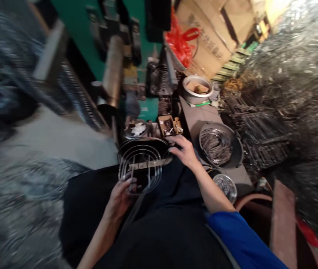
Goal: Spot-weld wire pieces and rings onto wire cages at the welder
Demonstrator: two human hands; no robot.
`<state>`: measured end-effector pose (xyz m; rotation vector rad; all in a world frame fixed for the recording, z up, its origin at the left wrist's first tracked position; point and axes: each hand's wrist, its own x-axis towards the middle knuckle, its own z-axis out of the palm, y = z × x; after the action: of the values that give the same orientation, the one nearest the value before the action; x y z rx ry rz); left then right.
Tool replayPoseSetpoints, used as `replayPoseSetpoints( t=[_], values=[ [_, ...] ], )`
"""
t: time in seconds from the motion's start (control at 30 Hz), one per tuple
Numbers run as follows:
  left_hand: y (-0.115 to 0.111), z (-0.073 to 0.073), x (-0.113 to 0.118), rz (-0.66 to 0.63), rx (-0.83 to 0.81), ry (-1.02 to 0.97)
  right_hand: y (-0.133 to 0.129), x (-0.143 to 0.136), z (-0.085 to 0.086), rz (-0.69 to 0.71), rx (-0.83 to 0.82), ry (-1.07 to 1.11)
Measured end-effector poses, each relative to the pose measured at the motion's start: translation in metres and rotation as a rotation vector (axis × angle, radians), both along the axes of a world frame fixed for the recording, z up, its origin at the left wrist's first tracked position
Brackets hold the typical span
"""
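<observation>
A round wire rack [140, 170], made of concentric rings with straight cross wires, is tilted over my lap. My left hand [124, 192] grips its lower left edge with the fingers curled around the wires. My right hand [183, 150] is to the right of the rack, thumb and fingers apart, with nothing visible between them. Its fingertips are close to the right rim of a dark round tray [159, 144] behind the rack; whether they touch it I cannot tell. A pale flat bar [163, 163] crosses behind the rack.
A green machine [149, 112] stands ahead, with small boxes [167, 125] at its base. On the right are a pan of metal rods [216, 146], a bowl of small metal pieces [225, 186] and a metal basin [197, 89]. Wire racks [265, 134] are piled beyond.
</observation>
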<state>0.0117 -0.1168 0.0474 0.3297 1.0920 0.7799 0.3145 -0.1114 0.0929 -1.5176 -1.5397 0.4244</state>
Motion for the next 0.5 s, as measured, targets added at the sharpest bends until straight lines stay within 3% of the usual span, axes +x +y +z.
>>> replayPoseSetpoints(
  t=[0.03,0.1,0.2,0.27,0.37,0.5],
  values=[
    [0.004,-0.003,0.002,0.014,0.056,0.050,-0.014,0.032,-0.007,-0.138,-0.090,-0.050],
    [0.010,-0.007,0.003,0.022,0.158,0.146,-0.054,0.095,-0.025,-0.574,-0.367,-0.189],
    [0.017,-0.011,-0.001,0.065,0.255,0.307,-0.134,0.153,-0.057,-0.860,-0.589,-0.238],
    [0.021,-0.013,-0.001,0.100,0.287,0.387,-0.187,0.158,-0.082,-0.973,-0.745,-0.237],
    [0.029,-0.017,0.006,0.099,0.323,0.424,-0.244,0.137,-0.118,-1.038,-0.997,-0.207],
    [0.035,-0.019,0.021,0.035,0.415,0.425,-0.264,0.116,-0.144,-1.005,-1.200,-0.180]
  ],
)
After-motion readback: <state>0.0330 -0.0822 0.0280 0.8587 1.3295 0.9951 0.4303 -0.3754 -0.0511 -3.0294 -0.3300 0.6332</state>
